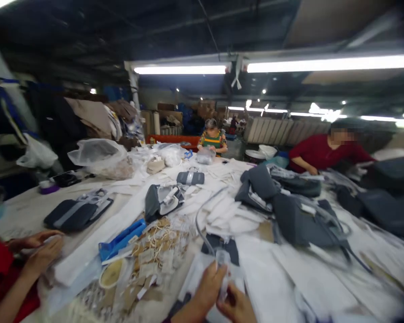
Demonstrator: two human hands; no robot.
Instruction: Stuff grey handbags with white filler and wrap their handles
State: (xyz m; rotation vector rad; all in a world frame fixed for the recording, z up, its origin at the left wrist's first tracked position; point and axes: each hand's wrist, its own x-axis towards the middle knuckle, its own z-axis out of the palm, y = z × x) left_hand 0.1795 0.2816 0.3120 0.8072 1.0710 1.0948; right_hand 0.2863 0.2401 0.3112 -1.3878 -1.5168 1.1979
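At the lower middle, my left hand (208, 285) has its fingers closed round a small clear plastic piece (223, 258). My right hand (236, 305) pinches the lower part of the same piece from the other side. What exactly the piece is, I cannot make out. A long grey strap (199, 220) curves across the table and ends right by it. Under and behind my hands lies a dark grey fabric item (231, 251) on white material.
Paper tags with strings (160, 246), a blue tape dispenser (123, 240) and a tape roll (111, 273) lie to the left. Grey bags (296, 220) pile up on the right. A co-worker's hands (42, 251) are at far left; other people sit across and at right.
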